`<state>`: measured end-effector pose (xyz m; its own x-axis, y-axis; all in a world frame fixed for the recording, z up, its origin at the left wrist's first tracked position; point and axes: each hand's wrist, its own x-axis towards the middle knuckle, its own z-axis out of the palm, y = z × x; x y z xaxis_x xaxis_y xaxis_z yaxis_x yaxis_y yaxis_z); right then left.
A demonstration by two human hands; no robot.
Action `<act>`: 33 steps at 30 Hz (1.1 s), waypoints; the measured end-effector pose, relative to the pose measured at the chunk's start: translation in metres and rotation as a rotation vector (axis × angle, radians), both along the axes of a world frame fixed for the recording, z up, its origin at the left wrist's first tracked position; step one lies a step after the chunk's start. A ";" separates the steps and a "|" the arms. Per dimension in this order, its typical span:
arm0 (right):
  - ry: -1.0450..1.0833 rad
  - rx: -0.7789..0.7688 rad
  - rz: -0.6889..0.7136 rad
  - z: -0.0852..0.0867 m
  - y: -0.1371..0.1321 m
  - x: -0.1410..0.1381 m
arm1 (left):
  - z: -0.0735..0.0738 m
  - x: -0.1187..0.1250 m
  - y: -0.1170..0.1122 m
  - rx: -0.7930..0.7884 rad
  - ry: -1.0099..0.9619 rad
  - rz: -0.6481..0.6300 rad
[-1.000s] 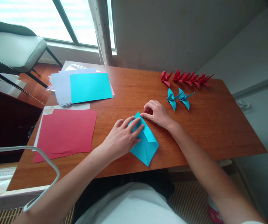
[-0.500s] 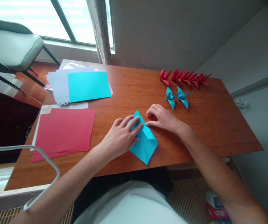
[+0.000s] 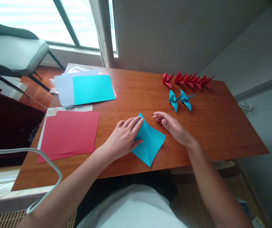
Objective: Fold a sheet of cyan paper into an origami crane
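A turquoise folded paper square (image 3: 151, 143) lies diamond-wise near the front edge of the wooden table (image 3: 216, 126). My left hand (image 3: 124, 136) lies flat on its left part, fingers stretched toward the top corner. My right hand (image 3: 172, 126) hovers just right of the paper, fingers spread and holding nothing. Two turquoise paper cranes (image 3: 180, 99) stand beyond my right hand. Behind them runs a row of several red paper cranes (image 3: 188, 79).
A stack of red paper sheets (image 3: 69, 134) lies at the left of the table. Behind it is a pile of lilac sheets (image 3: 63, 87) topped by a turquoise sheet (image 3: 92, 89). A grey chair (image 3: 12, 50) stands by the window, and a white cable (image 3: 43, 158) loops at front left.
My right hand let go of the fold and lifted off to the right, opening its fingers. The paper's right flap has spread out flatter. My left hand stays on the paper.
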<state>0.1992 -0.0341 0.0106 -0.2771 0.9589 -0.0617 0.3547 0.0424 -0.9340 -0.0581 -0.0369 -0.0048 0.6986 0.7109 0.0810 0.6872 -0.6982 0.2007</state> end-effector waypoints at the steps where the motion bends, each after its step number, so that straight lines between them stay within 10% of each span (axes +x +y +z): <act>1: -0.020 0.023 -0.007 0.002 -0.005 -0.002 | -0.001 0.000 0.000 0.005 0.001 -0.004; 15: -0.784 0.537 -0.058 -0.022 -0.018 -0.015 | 0.002 0.000 -0.002 0.008 0.007 -0.028; 33: -0.944 0.570 0.091 -0.029 -0.019 -0.045 | 0.002 -0.003 -0.001 0.053 -0.002 0.132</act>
